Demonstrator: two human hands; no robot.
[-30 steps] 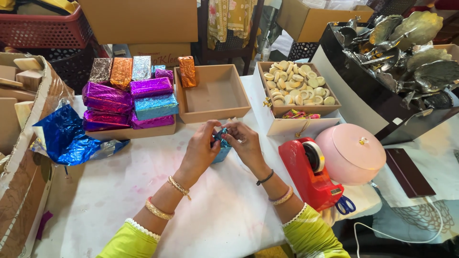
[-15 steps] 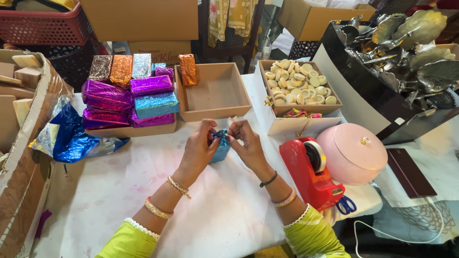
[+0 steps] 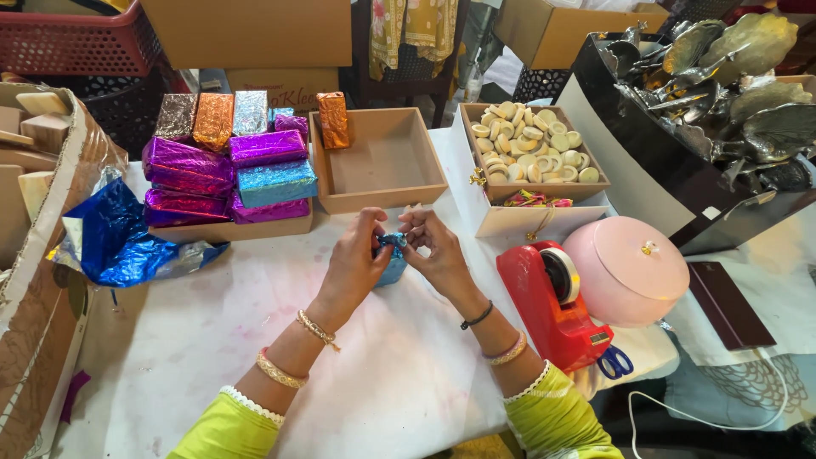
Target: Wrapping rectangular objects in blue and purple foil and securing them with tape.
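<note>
- Head view: a small blue foil-wrapped block is pinched between both hands, standing on the white table in front of the body.
- Left hand: fingers curled, foil top gripped from its side.
- Right hand: fingertips pinched on the foil's upper edge.
- Judged: foil ends are best folded tight and flat, block kept steady on the table so the wrap is not torn.
- Beyond the hands: an empty brown tray; left of the left hand, wrapped foil blocks; right of the right hand, a red tape dispenser.
- Versus earlier frames: hands and block are almost unmoved; only the fingers are shifted slightly on the foil.
</note>
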